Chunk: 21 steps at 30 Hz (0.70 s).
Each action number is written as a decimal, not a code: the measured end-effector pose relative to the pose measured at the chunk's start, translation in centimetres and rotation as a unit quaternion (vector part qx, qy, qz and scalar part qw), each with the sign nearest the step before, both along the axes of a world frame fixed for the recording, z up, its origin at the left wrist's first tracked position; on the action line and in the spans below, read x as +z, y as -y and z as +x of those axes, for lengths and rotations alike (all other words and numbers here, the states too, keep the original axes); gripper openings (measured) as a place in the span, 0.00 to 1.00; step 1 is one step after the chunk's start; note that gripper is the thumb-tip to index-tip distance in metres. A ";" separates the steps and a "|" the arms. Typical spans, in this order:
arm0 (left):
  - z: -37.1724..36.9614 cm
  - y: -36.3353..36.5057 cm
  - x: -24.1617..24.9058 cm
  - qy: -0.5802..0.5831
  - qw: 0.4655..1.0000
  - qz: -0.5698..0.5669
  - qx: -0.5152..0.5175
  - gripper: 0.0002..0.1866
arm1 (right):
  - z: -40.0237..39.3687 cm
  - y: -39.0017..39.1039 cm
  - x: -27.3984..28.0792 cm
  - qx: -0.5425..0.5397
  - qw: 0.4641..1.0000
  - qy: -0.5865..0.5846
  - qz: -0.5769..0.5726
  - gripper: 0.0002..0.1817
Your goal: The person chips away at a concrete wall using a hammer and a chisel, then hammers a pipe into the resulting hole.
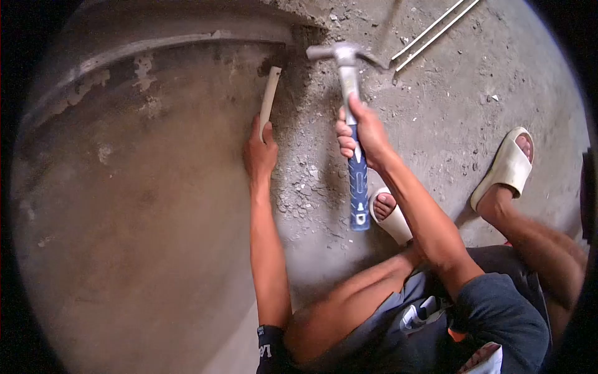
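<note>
Steel claw hammer (350, 93) with blue grip; pale chisel (270, 93).

L hand (260, 151): arm extended fwd, fingers closed in grip | R hand (361, 134): fist closed, forearm angled up-left, elbow bent

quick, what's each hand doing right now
Left hand: closed around the pale chisel, its tip set against the wall.
Right hand: closed on the hammer, gripping high on the handle.

Two thin metal rods (436, 28) lie on the rubble-strewn concrete floor (448, 106), near pale sandals (507, 165).
</note>
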<state>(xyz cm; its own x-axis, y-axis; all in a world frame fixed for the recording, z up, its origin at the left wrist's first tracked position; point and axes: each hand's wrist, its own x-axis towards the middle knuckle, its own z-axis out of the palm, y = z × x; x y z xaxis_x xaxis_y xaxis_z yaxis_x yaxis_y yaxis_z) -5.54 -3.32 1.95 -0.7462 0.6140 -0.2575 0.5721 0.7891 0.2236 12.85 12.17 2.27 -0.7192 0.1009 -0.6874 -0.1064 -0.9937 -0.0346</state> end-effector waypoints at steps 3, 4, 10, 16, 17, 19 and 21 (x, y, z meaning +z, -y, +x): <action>-0.2 -0.5 0.3 0.001 1.000 0.024 -0.009 0.22 | -0.2 0.3 0.3 -0.117 0.992 0.012 0.049 0.23; -0.1 -0.7 0.5 -0.003 1.000 0.007 -0.011 0.22 | -0.7 0.2 0.2 -0.199 0.977 0.032 0.068 0.23; -1.4 1.5 -1.3 0.021 0.999 0.035 0.019 0.20 | -3.7 2.0 -1.5 0.133 0.984 -0.018 0.114 0.20; 1.3 0.2 -0.2 0.010 0.998 0.063 0.027 0.19 | -0.2 3.6 -0.8 0.056 0.996 0.015 0.063 0.22; 1.6 -0.3 -0.3 0.006 0.999 0.040 0.033 0.19 | 0.7 2.7 -1.3 0.049 0.995 0.035 0.076 0.22; 2.7 -0.6 -0.1 -0.009 0.999 -0.006 0.049 0.19 | 1.4 1.5 -2.7 0.033 0.987 0.061 0.142 0.23; 3.3 -0.8 0.5 0.006 0.999 0.031 -0.010 0.21 | 1.7 1.1 -3.4 0.021 0.982 0.059 0.177 0.23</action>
